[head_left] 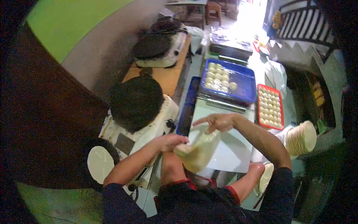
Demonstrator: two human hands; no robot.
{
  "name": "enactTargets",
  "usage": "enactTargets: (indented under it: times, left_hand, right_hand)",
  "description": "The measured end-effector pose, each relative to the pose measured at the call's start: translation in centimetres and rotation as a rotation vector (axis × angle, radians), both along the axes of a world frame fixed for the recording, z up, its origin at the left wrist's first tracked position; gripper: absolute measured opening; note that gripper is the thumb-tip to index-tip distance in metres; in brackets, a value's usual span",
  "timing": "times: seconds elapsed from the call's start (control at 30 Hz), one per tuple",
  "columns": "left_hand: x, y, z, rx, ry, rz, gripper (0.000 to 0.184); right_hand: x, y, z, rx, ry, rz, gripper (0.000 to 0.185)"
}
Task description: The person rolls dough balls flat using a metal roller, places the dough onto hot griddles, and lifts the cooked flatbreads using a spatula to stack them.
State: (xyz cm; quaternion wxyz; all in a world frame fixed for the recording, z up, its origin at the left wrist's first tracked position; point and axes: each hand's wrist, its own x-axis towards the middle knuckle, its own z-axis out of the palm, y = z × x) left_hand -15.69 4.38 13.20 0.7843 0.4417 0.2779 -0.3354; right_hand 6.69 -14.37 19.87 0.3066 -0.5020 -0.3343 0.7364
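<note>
A thin, pale sheet of dough [204,149], blurred by motion, hangs between my hands over a white work surface [233,149]. My left hand [173,142] grips its left end, fingers closed on the edge. At its upper end, my right hand [220,123] holds the dough with the thumb side, one finger stretched out to the left. Beyond the work surface, dough balls [216,77] sit in a blue tray [244,84]. More balls [269,106] fill a red tray [282,117] to the right.
Left of me, a round dark griddle [136,102] sits on a stove [171,110], with another stove [175,54] behind it. A flat dough round [100,164] lies on a dark pan at lower left. Stacked flat rounds [302,138] stand at right.
</note>
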Motion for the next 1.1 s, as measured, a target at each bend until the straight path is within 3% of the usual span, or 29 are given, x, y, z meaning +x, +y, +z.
enactTargets:
  times: [0.03,0.07,0.17,0.23,0.3,0.37,0.47,0.5,0.53,0.57,0.6,0.67,0.73,0.77,0.83,0.87,0.9,1.0,1.03,1.1]
  left_hand:
    - [0.1,3.9,-4.0,-0.001,-0.105,0.037,0.031]
    - [-0.5,6.8,1.0,0.03,-0.146,0.097,0.028]
    - [-1.4,15.8,10.5,0.428,-0.432,0.164,0.027]
    - [-2.0,21.6,13.4,0.888,-0.514,0.296,0.028]
    - [-3.0,24.9,16.7,1.077,-0.612,0.239,0.035]
    - [-3.9,27.1,15.6,1.285,-0.695,0.233,0.036]
    - [-5.7,28.2,10.9,1.601,-0.624,0.047,0.035]
    - [-6.8,26.8,8.2,1.483,-0.634,0.137,0.033]
    - [-7.6,26.6,5.6,1.518,-0.59,-0.093,0.035]
    - [-9.1,26.4,-0.1,1.798,-0.692,-0.274,0.037]
    - [-10.6,25.5,-1.9,1.825,-0.693,-0.486,0.038]
    - [-11.1,23.1,1.0,1.789,-0.63,-0.403,0.037]
    - [-9.8,24.9,-1.2,1.986,-0.701,-0.185,0.041]
    - [-8.1,25.0,-1.2,2.018,-0.712,-0.188,0.048]
    - [-4.3,25.4,-4.3,1.983,-0.399,-0.124,0.051]
    - [-2.4,26.0,-5.0,1.965,-0.255,-0.087,0.054]
    - [-1.2,26.4,-4.3,1.818,-0.049,-0.139,0.06]
    - [-0.9,27.8,-3.3,2.132,-0.176,0.062,0.06]
    - [-1.4,27.1,-3.0,2.222,-0.257,0.029,0.062]
    - [-3.5,23.9,-2.7,2.036,-0.302,-0.268,0.058]
  right_hand:
    - [0.0,3.1,0.0,0.201,-0.201,-0.004,0.071]
    - [0.4,6.7,1.7,0.153,-0.035,0.032,0.074]
    - [-0.1,15.3,8.0,0.348,-0.243,-0.024,0.071]
    - [0.5,20.9,8.9,0.467,-0.246,-0.064,0.064]
    - [0.1,25.0,10.6,0.556,-0.406,-0.04,0.062]
    - [0.6,28.8,9.3,0.726,-0.586,0.068,0.06]
    - [-1.8,30.6,7.2,0.698,-1.178,0.254,0.051]
    - [-2.9,30.1,5.1,0.666,-1.21,0.315,0.046]
    - [-4.1,29.6,2.0,0.632,-1.241,0.376,0.041]
    - [-3.9,29.4,-3.7,0.792,-1.302,0.493,0.045]
    - [-3.5,29.2,-8.3,0.953,-1.361,0.609,0.049]
    - [-4.1,28.3,-8.1,0.916,-1.147,0.35,0.055]
    - [-4.5,29.4,-9.8,0.936,-0.895,0.078,0.059]
    - [-5.2,31.9,-12.5,0.977,-0.75,-0.067,0.061]
    - [-7.1,33.8,-10.5,0.956,-1.226,0.033,0.065]
    - [-7.2,35.0,-10.9,0.747,-1.284,0.112,0.067]
    - [-6.7,35.9,-10.8,0.744,-1.387,0.13,0.068]
    - [-4.9,36.1,-9.7,0.902,-1.55,0.124,0.069]
    - [-4.6,35.2,-9.4,0.979,-1.572,0.113,0.069]
    - [-5.1,31.7,-10.6,0.992,-1.456,0.263,0.069]
